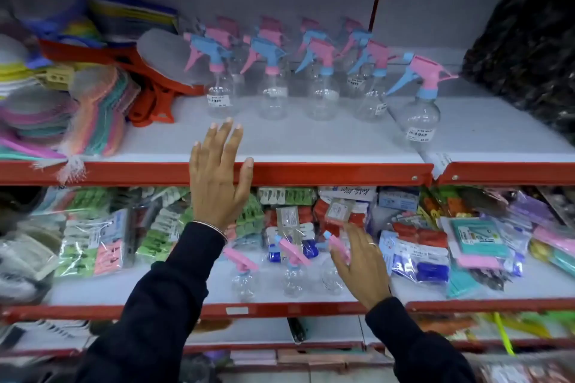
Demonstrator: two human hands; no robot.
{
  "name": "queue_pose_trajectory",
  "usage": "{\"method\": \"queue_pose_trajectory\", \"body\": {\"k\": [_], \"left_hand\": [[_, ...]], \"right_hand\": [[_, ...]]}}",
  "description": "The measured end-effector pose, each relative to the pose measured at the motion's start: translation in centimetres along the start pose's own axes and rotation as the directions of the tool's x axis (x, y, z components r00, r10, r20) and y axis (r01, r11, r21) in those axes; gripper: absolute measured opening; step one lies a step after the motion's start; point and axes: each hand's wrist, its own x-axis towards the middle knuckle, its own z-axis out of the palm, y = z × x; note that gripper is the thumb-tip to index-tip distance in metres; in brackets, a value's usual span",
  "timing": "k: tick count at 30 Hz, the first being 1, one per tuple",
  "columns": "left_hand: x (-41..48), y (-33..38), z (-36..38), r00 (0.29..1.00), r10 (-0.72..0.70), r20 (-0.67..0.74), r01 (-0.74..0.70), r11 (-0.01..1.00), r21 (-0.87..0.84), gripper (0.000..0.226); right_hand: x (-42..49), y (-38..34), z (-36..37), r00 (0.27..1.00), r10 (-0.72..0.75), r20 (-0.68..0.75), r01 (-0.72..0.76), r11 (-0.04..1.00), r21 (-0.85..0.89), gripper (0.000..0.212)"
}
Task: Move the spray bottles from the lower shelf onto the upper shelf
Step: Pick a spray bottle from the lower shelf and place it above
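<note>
Several clear spray bottles with pink and blue trigger heads stand in rows on the white upper shelf (pixel 280 143); the one furthest right (pixel 418 109) stands apart, nearer the front. Three more spray bottles stand on the lower shelf (pixel 186 289): left (pixel 244 277), middle (pixel 292 274), and right (pixel 331 277), partly hidden by my right hand. My left hand (pixel 217 177) is raised with fingers spread, over the upper shelf's red front edge, holding nothing. My right hand (pixel 361 267) is open, fingers apart, at the pink trigger of the right lower bottle; I cannot tell whether it touches.
Colourful brushes and plastic ware (pixel 62 96) crowd the upper shelf's left end, with an orange item (pixel 149 102) beside the bottles. A dark bagged bundle (pixel 529 56) fills the upper right. Packets of clothes pegs (pixel 102 242) and sponges (pixel 420 252) lie behind the lower bottles.
</note>
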Motion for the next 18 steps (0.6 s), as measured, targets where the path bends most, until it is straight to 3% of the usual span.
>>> {"method": "queue_pose_trajectory", "body": {"k": [3,6,9,12,18], "left_hand": [[-0.4,-1.4,0.5,0.992,-0.108,0.063,0.102,0.991,0.092,0.05],[-1.0,-2.4,1.0,0.979,-0.11,0.17,0.075,0.977,0.201,0.051],[-0.7,-3.1,1.2,0.975,-0.09,0.206,0.034,0.965,0.262,0.052],[-0.8,-2.9,1.1,0.97,-0.1,0.222,0.037,0.962,0.271,0.051],[-1.8,-3.0,0.6,0.966,-0.107,0.234,0.043,0.964,0.263,0.051]], "right_hand": [[-0.7,2.1,1.8,0.965,0.178,0.194,-0.181,0.984,-0.001,0.063],[-1.2,3.4,3.3,0.892,0.32,0.319,-0.352,0.935,0.046,0.062],[-0.9,4.4,4.2,0.893,0.336,0.3,-0.375,0.924,0.081,0.042],[-0.7,5.0,3.7,0.896,0.341,0.283,-0.399,0.899,0.18,0.039],[-0.8,2.9,-1.6,0.97,0.164,0.181,-0.229,0.867,0.443,0.037]]}}
